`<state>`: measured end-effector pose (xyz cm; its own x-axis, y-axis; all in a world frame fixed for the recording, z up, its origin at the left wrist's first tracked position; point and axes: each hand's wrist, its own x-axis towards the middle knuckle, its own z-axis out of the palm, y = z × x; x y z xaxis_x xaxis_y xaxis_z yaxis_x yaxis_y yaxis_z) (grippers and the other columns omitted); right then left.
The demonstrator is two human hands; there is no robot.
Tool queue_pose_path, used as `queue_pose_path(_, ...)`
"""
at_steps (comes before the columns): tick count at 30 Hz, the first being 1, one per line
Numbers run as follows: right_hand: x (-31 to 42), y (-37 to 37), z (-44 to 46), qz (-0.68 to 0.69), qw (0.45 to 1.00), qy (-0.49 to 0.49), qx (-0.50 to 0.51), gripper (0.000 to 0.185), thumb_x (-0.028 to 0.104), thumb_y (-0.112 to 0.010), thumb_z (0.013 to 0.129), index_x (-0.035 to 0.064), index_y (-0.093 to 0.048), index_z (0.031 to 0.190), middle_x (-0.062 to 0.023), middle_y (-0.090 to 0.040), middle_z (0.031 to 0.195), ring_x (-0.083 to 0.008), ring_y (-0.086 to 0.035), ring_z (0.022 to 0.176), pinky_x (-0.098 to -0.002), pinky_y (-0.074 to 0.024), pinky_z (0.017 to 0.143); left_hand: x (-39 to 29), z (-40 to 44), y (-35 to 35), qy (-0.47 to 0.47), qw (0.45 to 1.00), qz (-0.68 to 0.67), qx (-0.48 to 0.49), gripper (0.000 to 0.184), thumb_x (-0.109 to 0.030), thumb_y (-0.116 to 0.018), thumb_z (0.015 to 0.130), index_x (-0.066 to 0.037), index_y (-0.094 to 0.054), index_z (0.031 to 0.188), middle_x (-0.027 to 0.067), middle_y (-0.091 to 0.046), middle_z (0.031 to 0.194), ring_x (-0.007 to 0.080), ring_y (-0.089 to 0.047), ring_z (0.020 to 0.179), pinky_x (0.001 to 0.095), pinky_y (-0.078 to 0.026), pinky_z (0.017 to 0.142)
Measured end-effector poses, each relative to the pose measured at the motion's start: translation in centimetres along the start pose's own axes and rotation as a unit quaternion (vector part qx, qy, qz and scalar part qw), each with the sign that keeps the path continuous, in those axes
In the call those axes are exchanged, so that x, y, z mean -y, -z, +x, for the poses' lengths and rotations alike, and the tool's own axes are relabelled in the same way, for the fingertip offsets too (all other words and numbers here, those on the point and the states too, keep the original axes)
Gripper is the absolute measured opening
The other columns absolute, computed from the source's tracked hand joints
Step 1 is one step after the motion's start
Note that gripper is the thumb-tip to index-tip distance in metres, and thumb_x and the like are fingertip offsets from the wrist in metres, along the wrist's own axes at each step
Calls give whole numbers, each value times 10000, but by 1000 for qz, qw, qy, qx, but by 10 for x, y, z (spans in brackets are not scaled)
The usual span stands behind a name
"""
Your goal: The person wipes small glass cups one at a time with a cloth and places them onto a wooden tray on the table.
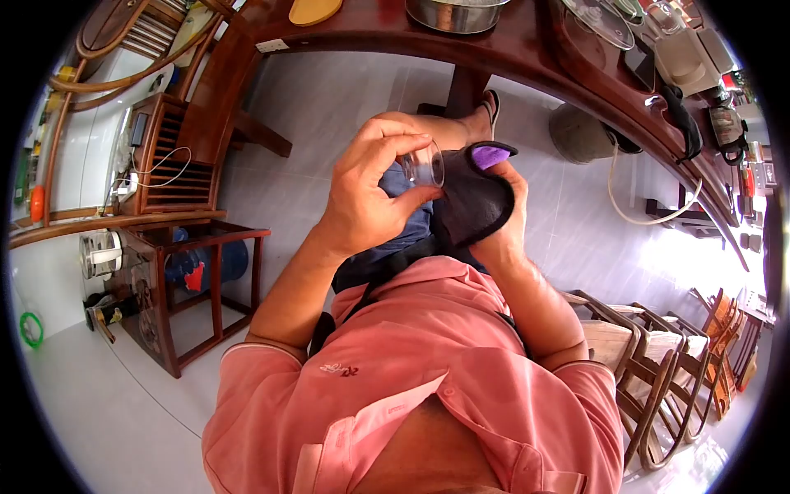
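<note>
My left hand is closed around a small clear glass cup, with the thumb at its lower edge and the fingers at its upper edge. The cup is tilted, and I see nothing in it. Beside it, my right hand grips a black, leathery, pouch-like piece with dark trim from the right and below. A patch of purple cloth shows at its upper end; I cannot tell whether it is a lining or a separate cloth. The cup is close to the left edge of the black piece.
A dark red wooden table curves across the top, bearing a steel pot, a yellow board and a glass lid. A grey bucket stands beneath. Folding chairs lean at right; a wooden stand is at left.
</note>
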<state>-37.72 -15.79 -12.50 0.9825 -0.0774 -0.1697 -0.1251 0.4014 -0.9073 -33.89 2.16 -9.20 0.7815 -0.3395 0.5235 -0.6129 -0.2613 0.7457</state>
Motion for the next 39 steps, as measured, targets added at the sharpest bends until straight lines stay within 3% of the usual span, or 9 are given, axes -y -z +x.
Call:
queue_pose_path(4,15,4,5,-412,873,232,120,240,50,-725,883,-11,-678,1110,-34,-682,1091,-109,-617,968,-270,-508,852,-2,1,-3,-20,996,88,17,523,52,-837,611,5,-681,1109,135,-648,1105,282,-645,1033,341,-523,869)
queue_pose_path(7,0,-9,-4,77,994,4,83,320,47,-728,890,-34,-647,1190,-40,-674,1146,-115,-618,1025,-267,-508,887,1,2,-3,-20,996,82,2,512,103,-777,602,6,-688,1097,125,-654,1089,301,-658,1006,350,-530,865)
queue_pose_path(8,1,-16,-4,5,993,91,78,395,23,-740,886,-44,-616,1255,-49,-683,1146,-117,-633,1039,-264,-516,902,0,3,-2,-17,997,75,9,510,107,-777,599,9,-690,1092,125,-654,1090,291,-663,995,344,-533,859)
queue_pose_path(15,6,6,6,-50,985,103,128,344,-28,-763,845,-35,-661,1173,-51,-728,1024,-111,-684,910,-280,-574,829,-6,1,0,141,982,-111,54,516,128,-829,644,36,-695,1134,94,-651,1117,181,-665,978,294,-564,865)
queue_pose_path(22,-1,7,10,393,898,-177,92,230,44,-638,875,-18,-684,1091,-141,-719,1044,-302,-701,957,-347,-571,871,5,-3,-11,179,956,-232,33,515,125,-851,656,59,-687,1140,95,-649,1131,182,-642,1039,305,-563,890)
queue_pose_path(28,-3,12,12,206,965,-136,93,241,74,-654,907,-31,-663,1125,-115,-717,1035,-233,-711,905,-328,-582,817,6,-1,-4,51,995,15,84,486,105,-863,639,49,-705,1095,88,-665,1112,170,-646,1044,286,-550,889)
queue_pose_path(30,-14,8,12,51,996,-19,73,264,53,-708,883,-27,-664,1130,-100,-719,1042,-198,-706,904,-316,-579,812,5,-2,-4,55,993,44,92,477,94,-868,638,47,-709,1084,86,-670,1105,166,-649,1047,276,-544,890)
queue_pose_path(37,-5,16,7,29,984,104,140,370,-17,-813,803,-21,-662,1141,-71,-721,1049,-129,-678,941,-282,-554,855,5,-7,-1,200,933,-291,75,500,105,-831,708,85,-660,1178,130,-668,1152,216,-667,1036,322,-562,890)
queue_pose_path(39,2,20,11,118,979,23,167,322,46,-786,843,-16,-665,1135,-101,-723,1030,-189,-702,911,-312,-564,860,12,-15,-5,228,892,-386,54,470,62,-800,787,100,-627,1223,160,-661,1177,229,-671,1034,330,-570,885)
